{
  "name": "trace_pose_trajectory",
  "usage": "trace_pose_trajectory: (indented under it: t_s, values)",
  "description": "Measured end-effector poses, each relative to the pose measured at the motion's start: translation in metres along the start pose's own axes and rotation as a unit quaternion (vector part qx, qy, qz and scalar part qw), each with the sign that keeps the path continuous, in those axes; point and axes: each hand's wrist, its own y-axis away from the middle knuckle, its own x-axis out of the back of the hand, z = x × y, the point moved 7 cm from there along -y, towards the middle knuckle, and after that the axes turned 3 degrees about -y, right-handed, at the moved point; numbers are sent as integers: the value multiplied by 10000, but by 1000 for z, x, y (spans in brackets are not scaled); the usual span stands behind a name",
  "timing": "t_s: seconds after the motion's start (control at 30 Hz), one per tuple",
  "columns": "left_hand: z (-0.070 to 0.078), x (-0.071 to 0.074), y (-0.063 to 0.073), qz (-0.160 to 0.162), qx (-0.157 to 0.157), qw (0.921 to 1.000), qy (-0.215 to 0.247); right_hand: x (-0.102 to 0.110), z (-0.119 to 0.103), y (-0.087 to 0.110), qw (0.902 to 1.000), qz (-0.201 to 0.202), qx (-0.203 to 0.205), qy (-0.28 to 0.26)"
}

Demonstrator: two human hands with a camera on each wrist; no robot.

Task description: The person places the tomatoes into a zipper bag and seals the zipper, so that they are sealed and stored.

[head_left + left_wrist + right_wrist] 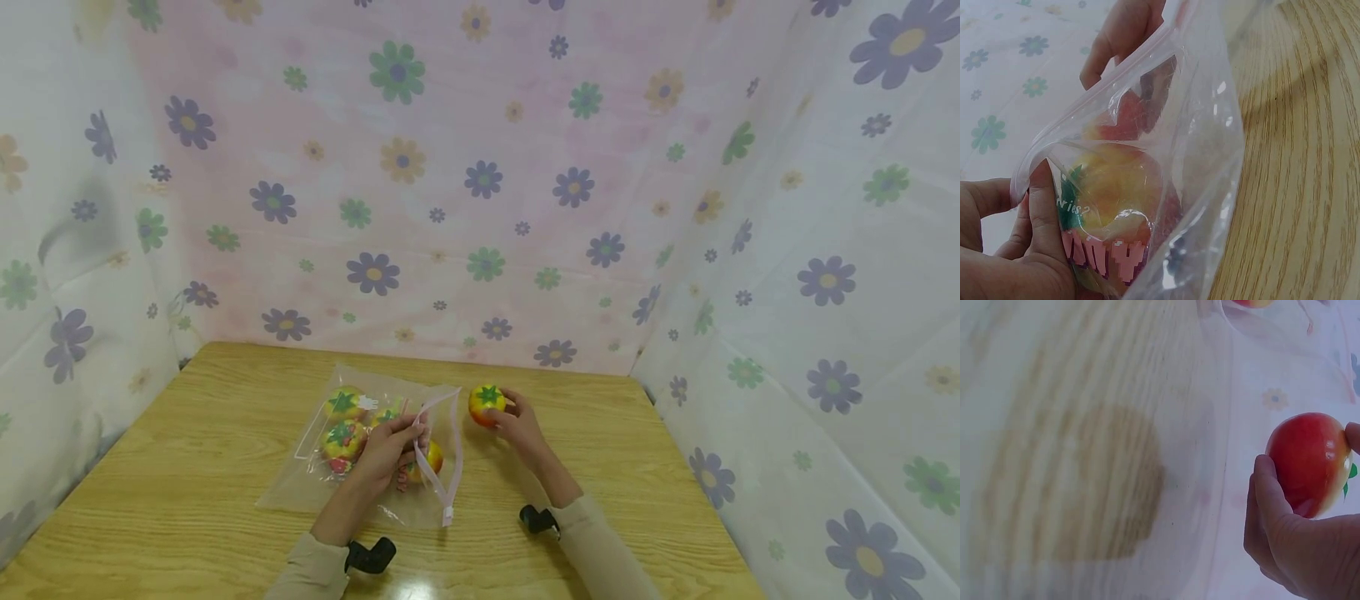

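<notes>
A clear zip bag point(300, 487) lies on the table with several red-and-yellow tomatoes point(345, 442) inside, each topped by green leaves. My left hand point(386, 454) pinches the bag near its pink zip edge, thumb on one side and fingers on the other. The zip mouth gapes toward the right, and its slider point(447, 515) sits at the near end. To the right of that mouth, my right hand point(522, 429) holds another tomato point(487, 404) between thumb and fingers. In the right wrist view this tomato point(1307, 465) shows its smooth red underside.
The wooden table point(600, 467) extends around the bag. Flowered cloth point(480, 225) hangs behind it and along both sides. A black wrist camera point(371, 554) is on the left wrist, and another point(538, 519) on the right wrist.
</notes>
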Motion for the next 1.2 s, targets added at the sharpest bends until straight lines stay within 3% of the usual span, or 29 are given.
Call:
trace_pose_trajectory:
  t_s: [0.23,0.7,1.2]
  values:
    - [2,0,1,26,25,10000,-39,-6,0,10,10000,-12,4,43]
    - [-2,1,-2,64,37,9999,-71,-21,-2,34,9973,-606,236,330]
    - [-2,1,-1,72,-27,9999,-75,-22,-7,50,9936,-901,503,469]
